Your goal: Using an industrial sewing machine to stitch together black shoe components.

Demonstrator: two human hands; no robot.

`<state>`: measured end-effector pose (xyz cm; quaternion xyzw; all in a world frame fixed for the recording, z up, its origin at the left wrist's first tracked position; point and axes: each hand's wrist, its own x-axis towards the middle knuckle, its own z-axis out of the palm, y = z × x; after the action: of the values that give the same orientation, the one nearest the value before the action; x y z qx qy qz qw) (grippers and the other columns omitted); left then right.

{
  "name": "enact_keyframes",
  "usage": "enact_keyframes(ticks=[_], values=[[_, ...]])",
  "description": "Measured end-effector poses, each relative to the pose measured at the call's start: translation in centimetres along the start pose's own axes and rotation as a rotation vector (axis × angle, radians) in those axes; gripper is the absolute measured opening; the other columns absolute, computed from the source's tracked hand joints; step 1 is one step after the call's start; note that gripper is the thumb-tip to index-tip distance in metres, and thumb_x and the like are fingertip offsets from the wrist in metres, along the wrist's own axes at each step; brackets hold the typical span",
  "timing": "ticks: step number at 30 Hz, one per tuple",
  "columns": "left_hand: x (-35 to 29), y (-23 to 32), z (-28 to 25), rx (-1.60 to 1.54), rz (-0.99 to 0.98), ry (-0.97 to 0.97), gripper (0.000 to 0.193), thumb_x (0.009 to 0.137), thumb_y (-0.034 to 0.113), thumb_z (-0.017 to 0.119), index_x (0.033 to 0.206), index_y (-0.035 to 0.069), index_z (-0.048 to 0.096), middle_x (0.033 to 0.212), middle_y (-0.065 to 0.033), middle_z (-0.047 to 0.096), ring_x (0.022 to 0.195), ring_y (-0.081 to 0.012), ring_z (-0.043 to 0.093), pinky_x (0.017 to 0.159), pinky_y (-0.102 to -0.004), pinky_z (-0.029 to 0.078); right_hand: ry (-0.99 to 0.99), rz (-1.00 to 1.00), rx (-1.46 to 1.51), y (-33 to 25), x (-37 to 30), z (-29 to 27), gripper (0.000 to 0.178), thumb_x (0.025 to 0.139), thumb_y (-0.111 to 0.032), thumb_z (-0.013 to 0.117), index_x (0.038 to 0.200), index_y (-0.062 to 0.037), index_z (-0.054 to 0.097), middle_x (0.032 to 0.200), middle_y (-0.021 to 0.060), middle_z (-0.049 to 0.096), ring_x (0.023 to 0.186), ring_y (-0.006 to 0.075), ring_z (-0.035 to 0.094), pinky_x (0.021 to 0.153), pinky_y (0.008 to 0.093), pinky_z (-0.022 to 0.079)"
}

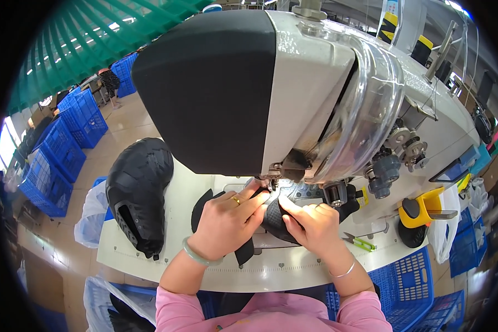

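Observation:
Both hands are at the needle area of a large sewing machine (310, 61) with a black and light grey head. My left hand (224, 221), with a ring and a pale bangle, presses closed fingers on a black textured shoe piece (276, 220) beside the presser foot (273, 183). From the other side my right hand (318, 228) grips the same piece between thumb and fingers close to the foot. Part of the piece hangs below my left hand toward the front edge. The lit needle point is partly hidden by my fingertips.
On the white table (193, 271), a stack of black shoe uppers (141, 193) lies left. Green-handled thread snips (361, 242) and a yellow holder (423, 209) are at right. Blue crates (404, 282) stand below. A green mesh guard (94, 41) curves overhead; a person (109, 83) stands far left.

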<state>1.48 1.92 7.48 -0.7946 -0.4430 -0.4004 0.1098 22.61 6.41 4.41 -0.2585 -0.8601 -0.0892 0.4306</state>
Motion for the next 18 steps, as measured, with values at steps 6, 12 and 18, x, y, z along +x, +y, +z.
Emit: enact_keyframes(ticks=[6, 12, 18], values=[[-0.2, 0.0, -0.8, -0.022, -0.021, -0.039, 0.029, 0.078, 0.015, 0.07, 0.106, 0.007, 0.07, 0.114, -0.0158, 0.068, 0.06, -0.0218, 0.064, 0.056, -0.0296, 0.053, -0.039, -0.019, 0.036, 0.7, 0.7, -0.6, 0.032, 0.075, -0.011, 0.074, 0.106, -0.0125, 0.071, 0.059, 0.0016, 0.055, 0.049, 0.0178, 0.052, 0.05, 0.0313, 0.041], [-0.6, -2.7, -1.6, -0.525, -0.038, -0.113, 0.052, 0.064, 0.002, 0.06, 0.115, 0.007, 0.069, 0.125, -0.0173, 0.063, 0.064, -0.0292, 0.066, 0.06, -0.0317, 0.054, -0.014, -0.05, -0.014, 1.7, 0.9, -0.3, 0.019, 0.078, -0.021, 0.074, 0.096, -0.0176, 0.073, 0.052, -0.0007, 0.051, 0.046, 0.0185, 0.051, 0.049, 0.0305, 0.038], [-1.3, -2.0, -1.7, -0.174, 0.044, -0.17, 0.055, 0.064, -0.005, 0.058, 0.115, 0.011, 0.07, 0.13, -0.016, 0.061, 0.052, -0.0197, 0.058, 0.053, -0.0279, 0.049, -0.041, -0.003, 0.07, 2.2, 1.5, -0.7, 0.006, 0.079, -0.02, 0.074, 0.083, -0.0155, 0.073, 0.056, 0.002, 0.054, 0.051, 0.0227, 0.053, 0.053, 0.0343, 0.041]])
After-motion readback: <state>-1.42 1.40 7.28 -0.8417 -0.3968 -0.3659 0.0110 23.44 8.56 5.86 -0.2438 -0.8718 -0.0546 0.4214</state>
